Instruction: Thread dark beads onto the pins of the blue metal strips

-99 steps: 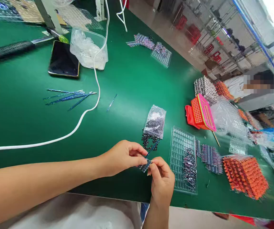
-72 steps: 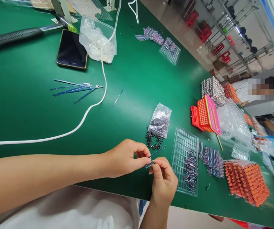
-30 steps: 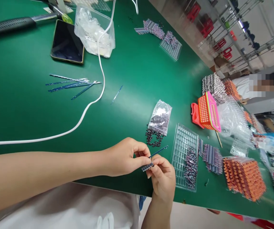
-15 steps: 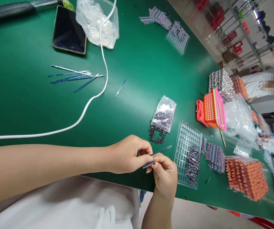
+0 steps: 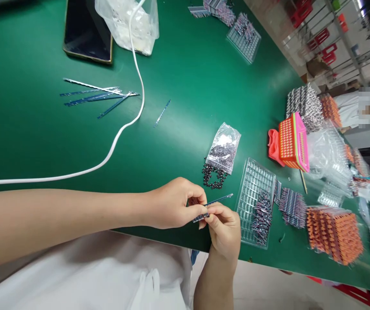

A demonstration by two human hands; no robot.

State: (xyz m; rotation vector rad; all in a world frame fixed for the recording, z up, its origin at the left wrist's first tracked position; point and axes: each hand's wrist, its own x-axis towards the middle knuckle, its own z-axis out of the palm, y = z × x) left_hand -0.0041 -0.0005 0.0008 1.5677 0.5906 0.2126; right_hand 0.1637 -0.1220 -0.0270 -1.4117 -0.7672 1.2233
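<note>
My left hand (image 5: 178, 204) pinches a thin blue strip (image 5: 222, 199) between thumb and forefinger; one end sticks out past my fingers. A short dark, striped piece (image 5: 199, 218) shows below the left thumb. I cannot tell whether it joins the strip. My right hand (image 5: 225, 226) is closed against the left one, thumb and forefinger pinching the same small work, with a dark bit at the fingertips. Behind the hands lie loose black beads (image 5: 215, 177) by a clear plastic bag (image 5: 224, 148) of more beads. A clear compartment tray (image 5: 246, 185) with many small dark-and-pink pieces stands beside my right hand.
More blue strips (image 5: 93, 98) lie near a white cable (image 5: 115, 144). A phone (image 5: 88, 32) and a plastic tub (image 5: 154, 32) are at the back. To the right are an orange basket (image 5: 287, 142), orange stacked pieces (image 5: 333, 234) and another tray (image 5: 251, 45).
The camera view has shifted slightly, so the things on the table sit a little higher in the picture. Both hands keep nearly the same pose around the strip.
</note>
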